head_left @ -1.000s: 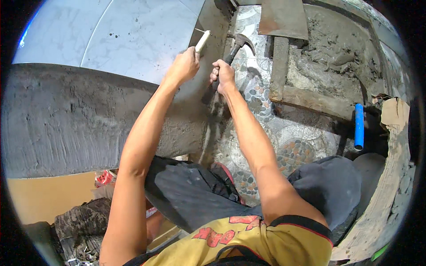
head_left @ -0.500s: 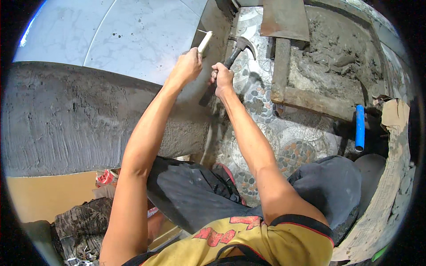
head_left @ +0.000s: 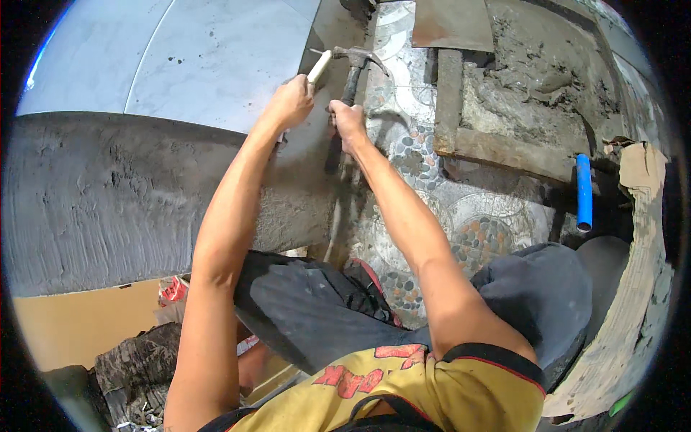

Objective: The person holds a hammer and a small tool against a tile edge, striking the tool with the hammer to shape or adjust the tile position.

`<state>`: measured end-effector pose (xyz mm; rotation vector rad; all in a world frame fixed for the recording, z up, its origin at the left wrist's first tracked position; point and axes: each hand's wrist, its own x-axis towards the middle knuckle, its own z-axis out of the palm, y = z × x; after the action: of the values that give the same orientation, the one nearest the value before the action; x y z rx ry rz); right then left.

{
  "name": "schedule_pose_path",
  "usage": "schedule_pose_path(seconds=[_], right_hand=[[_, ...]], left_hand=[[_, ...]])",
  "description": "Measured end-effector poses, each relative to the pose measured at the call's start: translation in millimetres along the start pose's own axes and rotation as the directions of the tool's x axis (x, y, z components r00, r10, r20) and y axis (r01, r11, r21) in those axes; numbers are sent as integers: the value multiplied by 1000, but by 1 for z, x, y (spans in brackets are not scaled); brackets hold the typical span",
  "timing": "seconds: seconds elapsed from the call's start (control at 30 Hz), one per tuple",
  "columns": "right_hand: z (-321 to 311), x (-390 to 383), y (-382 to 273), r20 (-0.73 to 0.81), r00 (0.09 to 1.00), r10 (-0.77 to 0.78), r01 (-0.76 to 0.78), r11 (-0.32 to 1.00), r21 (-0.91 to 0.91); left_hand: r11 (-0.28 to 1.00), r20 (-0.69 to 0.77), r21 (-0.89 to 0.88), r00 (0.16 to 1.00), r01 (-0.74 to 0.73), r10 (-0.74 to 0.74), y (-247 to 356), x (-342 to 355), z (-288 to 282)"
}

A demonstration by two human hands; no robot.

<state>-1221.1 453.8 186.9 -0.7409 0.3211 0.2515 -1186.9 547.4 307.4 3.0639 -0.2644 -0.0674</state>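
Note:
My left hand (head_left: 292,102) is closed around a short white stick (head_left: 319,68) beside the edge of the pale marbled tiles (head_left: 216,61). A thin nail-like point (head_left: 315,51) juts left from the stick's upper end. In my right hand (head_left: 349,122) is a claw hammer (head_left: 351,85), gripped midway along its dark handle. The hammer's striking face appears against the right side of the stick's tip, with the claw curving away to the right. My fingers partly hide both the stick's lower end and the handle.
Right of my hands, a wooden-framed trough (head_left: 518,151) holds wet grey mortar (head_left: 540,86), with a flat board (head_left: 452,25) across its far corner. A blue pipe (head_left: 584,193) stands near torn cardboard (head_left: 643,180). Rough cement (head_left: 129,194) faces the left side; patterned floor (head_left: 489,223) lies below.
The hammer head has swung left and come to the white stick's tip. Both hands sit slightly farther left in the view, which has shifted a little.

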Motion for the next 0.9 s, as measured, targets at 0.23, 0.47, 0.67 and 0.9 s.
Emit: schedule_pose_path(seconds=[0.23, 0.47, 0.67, 0.9], right_hand=[[-6, 3, 10, 44, 996, 83, -92, 955, 281], [-12, 4, 15, 25, 995, 92, -95, 920, 380], [-14, 11, 20, -12, 999, 51, -43, 927, 374], [4, 10, 28, 104, 989, 108, -132, 956, 261]], left_hand=[[999, 11, 54, 1000, -2, 2, 20, -12, -3], [999, -5, 38, 1000, -13, 13, 19, -17, -5], [998, 11, 55, 999, 39, -40, 35, -21, -7], [1000, -40, 5, 999, 28, -28, 22, -22, -1]])
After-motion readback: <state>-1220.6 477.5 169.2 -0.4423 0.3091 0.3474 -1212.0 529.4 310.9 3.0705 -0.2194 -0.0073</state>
